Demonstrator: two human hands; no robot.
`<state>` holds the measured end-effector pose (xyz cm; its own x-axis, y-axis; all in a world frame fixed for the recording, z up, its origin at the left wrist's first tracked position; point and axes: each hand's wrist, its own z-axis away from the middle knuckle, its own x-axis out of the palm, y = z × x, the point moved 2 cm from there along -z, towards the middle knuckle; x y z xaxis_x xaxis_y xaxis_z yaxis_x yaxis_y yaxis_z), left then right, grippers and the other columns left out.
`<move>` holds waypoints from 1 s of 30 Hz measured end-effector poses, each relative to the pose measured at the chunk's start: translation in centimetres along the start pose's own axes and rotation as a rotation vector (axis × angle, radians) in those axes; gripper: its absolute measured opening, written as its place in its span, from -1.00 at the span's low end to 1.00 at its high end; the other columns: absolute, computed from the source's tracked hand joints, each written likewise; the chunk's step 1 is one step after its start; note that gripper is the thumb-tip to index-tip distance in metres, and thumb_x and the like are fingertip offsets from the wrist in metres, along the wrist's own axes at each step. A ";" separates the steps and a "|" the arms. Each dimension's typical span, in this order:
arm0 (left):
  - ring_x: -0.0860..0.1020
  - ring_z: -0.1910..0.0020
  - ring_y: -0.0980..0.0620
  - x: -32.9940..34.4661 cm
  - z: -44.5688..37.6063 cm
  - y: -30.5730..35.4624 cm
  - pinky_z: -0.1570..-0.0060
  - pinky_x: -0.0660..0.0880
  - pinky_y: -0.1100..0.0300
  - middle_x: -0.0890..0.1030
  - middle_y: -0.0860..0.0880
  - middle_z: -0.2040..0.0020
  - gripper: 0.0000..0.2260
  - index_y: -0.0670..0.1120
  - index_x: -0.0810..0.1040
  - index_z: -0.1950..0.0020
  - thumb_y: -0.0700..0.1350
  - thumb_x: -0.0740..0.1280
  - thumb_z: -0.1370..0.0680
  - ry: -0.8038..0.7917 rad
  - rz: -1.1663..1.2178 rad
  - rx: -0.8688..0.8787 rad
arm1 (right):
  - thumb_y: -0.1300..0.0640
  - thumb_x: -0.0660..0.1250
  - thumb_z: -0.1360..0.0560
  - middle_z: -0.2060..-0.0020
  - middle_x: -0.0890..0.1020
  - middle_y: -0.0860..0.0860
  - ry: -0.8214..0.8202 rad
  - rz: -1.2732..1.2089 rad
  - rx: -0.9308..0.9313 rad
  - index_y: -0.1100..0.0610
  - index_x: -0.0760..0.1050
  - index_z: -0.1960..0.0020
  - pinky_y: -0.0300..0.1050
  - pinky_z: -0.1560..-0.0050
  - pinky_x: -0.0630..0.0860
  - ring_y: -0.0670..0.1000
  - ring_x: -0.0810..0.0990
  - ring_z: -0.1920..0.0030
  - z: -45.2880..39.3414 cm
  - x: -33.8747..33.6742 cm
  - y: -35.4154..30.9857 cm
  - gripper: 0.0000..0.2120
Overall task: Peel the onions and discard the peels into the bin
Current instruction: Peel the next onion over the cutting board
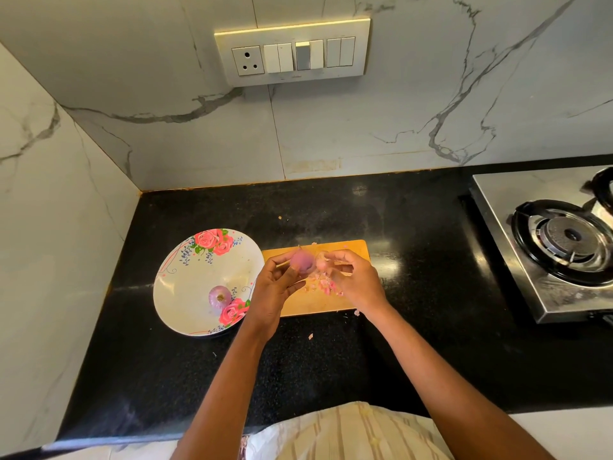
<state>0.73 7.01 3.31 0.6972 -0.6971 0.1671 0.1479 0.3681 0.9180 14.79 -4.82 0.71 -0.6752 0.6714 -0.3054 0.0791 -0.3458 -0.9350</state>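
Purple onion (302, 261) sits gripped in the left hand (277, 287) over the board (351, 252) while the right hand (351, 277) pinches what looks like peel — another waits on the plate (185, 293), scraps (326, 285) unbinned.

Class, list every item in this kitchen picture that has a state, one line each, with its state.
Onion in hands: held over cutting board, partly peeled.
Onion on plate: lying loose, peeled.
Left hand: gripping onion.
Right hand: pinching peel.
Peels: scattered on cutting board.
Burner: no flame visible.
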 end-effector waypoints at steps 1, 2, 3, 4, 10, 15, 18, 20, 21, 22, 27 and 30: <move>0.67 -0.15 -0.03 0.0 -0.1 -0.1 -0.15 0.61 0.10 0.66 -0.09 -0.22 -0.60 -0.10 0.49 -0.36 0.00 0.36 -0.56 0.012 0.004 -0.005 | 0.09 0.44 -0.57 -0.14 0.67 -0.11 -0.036 -0.038 -0.018 0.00 0.62 -0.19 -0.16 -0.13 0.61 -0.09 0.64 -0.15 0.2 0.2 -0.4 -0.81; 0.68 -0.14 -0.03 0.0 -0.2 -0.2 -0.14 0.61 0.10 0.66 -0.10 -0.22 -0.62 -0.11 0.48 -0.36 -0.01 0.36 -0.58 0.021 0.008 -0.013 | 0.08 0.43 -0.58 -0.15 0.67 -0.09 -0.074 -0.098 -0.031 0.00 0.61 -0.21 -0.11 -0.12 0.63 -0.09 0.64 -0.15 0.4 0.5 -0.8 -0.79; 0.68 -0.13 -0.03 0.1 -0.3 -0.4 -0.11 0.61 0.11 0.67 -0.11 -0.21 -0.64 -0.12 0.47 -0.35 -0.02 0.36 -0.59 0.030 0.008 -0.024 | 0.09 0.43 -0.58 -0.14 0.68 -0.07 -0.107 -0.155 -0.046 0.01 0.60 -0.24 -0.10 -0.07 0.65 -0.08 0.66 -0.13 0.7 0.8 -1.2 -0.77; 0.69 -0.11 -0.02 0.2 -0.3 -0.5 -0.08 0.61 0.12 0.67 -0.11 -0.20 -0.64 -0.11 0.46 -0.34 -0.01 0.37 -0.60 0.041 0.002 -0.037 | 0.09 0.43 -0.58 -0.13 0.69 -0.06 -0.125 -0.186 -0.060 0.02 0.60 -0.26 -0.13 0.01 0.66 -0.08 0.67 -0.11 0.9 1.0 -1.5 -0.75; 0.68 -0.10 -0.05 0.5 -0.3 -0.6 -0.09 0.60 0.13 0.68 -0.13 -0.14 -0.66 -0.05 0.46 -0.34 -0.01 0.38 -0.60 0.028 -0.029 -0.042 | 0.07 0.43 -0.58 -0.07 0.69 -0.18 -0.082 -0.130 -0.144 0.04 0.63 -0.25 -0.28 -0.03 0.60 -0.20 0.66 -0.07 1.7 1.0 -2.4 -0.75; 0.67 -0.15 -0.01 0.6 0.0 -0.3 -0.17 0.60 0.11 0.70 -0.05 -0.15 -0.67 0.01 0.52 -0.39 -0.02 0.32 -0.63 -0.040 -0.049 -0.009 | 0.17 0.44 -0.57 0.00 0.65 -0.27 -0.053 -0.041 -0.224 0.10 0.65 -0.22 -0.38 -0.04 0.56 -0.30 0.64 -0.05 1.6 0.6 -2.6 -0.78; 0.66 -0.17 -0.03 0.5 0.0 -0.3 -0.17 0.60 0.11 0.69 -0.06 -0.18 -0.69 0.00 0.53 -0.39 -0.03 0.31 -0.64 -0.037 -0.044 -0.012 | 0.20 0.43 -0.58 -0.02 0.66 -0.25 -0.050 -0.001 -0.242 0.13 0.65 -0.24 -0.40 -0.04 0.56 -0.32 0.64 -0.04 1.7 0.5 -2.5 -0.76; 0.66 -0.17 -0.06 0.3 0.0 -0.4 -0.17 0.60 0.10 0.67 -0.06 -0.20 -0.69 0.00 0.52 -0.39 -0.03 0.29 -0.65 -0.036 -0.028 -0.020 | 0.24 0.40 -0.59 -0.04 0.69 -0.16 -0.022 0.005 -0.227 0.13 0.66 -0.22 -0.31 -0.07 0.60 -0.24 0.68 -0.01 1.6 0.5 -2.0 -0.78; 0.66 -0.16 -0.07 0.3 0.1 -0.4 -0.18 0.60 0.09 0.67 -0.06 -0.20 -0.69 -0.01 0.52 -0.39 -0.03 0.29 -0.65 -0.037 -0.022 -0.023 | 0.26 0.39 -0.59 -0.04 0.70 -0.11 -0.014 -0.002 -0.213 0.14 0.66 -0.21 -0.30 -0.06 0.61 -0.21 0.70 0.01 1.6 0.4 -1.8 -0.78; 0.65 -0.16 -0.08 0.2 0.0 -0.4 -0.18 0.60 0.09 0.68 -0.06 -0.19 -0.69 -0.01 0.52 -0.39 -0.04 0.29 -0.65 -0.037 -0.022 -0.025 | 0.28 0.38 -0.59 -0.04 0.71 -0.08 -0.016 -0.013 -0.201 0.14 0.66 -0.21 -0.29 -0.04 0.62 -0.19 0.71 0.04 1.5 0.4 -1.7 -0.78; 0.65 -0.17 -0.12 0.1 -0.2 -0.5 -0.21 0.59 0.06 0.69 -0.06 -0.14 -0.71 0.01 0.53 -0.38 -0.03 0.30 -0.66 -0.006 -0.018 -0.033 | 0.23 0.35 -0.62 -0.07 0.70 -0.08 -0.063 -0.157 -0.140 -0.01 0.63 -0.18 -0.13 -0.03 0.67 -0.09 0.72 -0.01 1.7 0.8 -2.2 -0.78; 0.65 -0.17 -0.09 0.1 -0.3 -0.3 -0.22 0.58 0.04 0.70 -0.05 -0.13 -0.71 0.00 0.53 -0.38 -0.04 0.30 -0.66 -0.006 -0.021 -0.018 | 0.04 0.43 -0.58 -0.02 0.71 -0.16 -0.049 -0.184 -0.143 -0.08 0.63 -0.12 -0.17 -0.05 0.64 -0.13 0.68 -0.07 1.9 1.0 -2.5 -0.87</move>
<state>1.01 7.00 2.93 0.6892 -0.7089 0.1501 0.1756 0.3643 0.9146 12.51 -4.49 3.09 -0.7221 0.6810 -0.1219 0.0524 -0.1219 -0.9912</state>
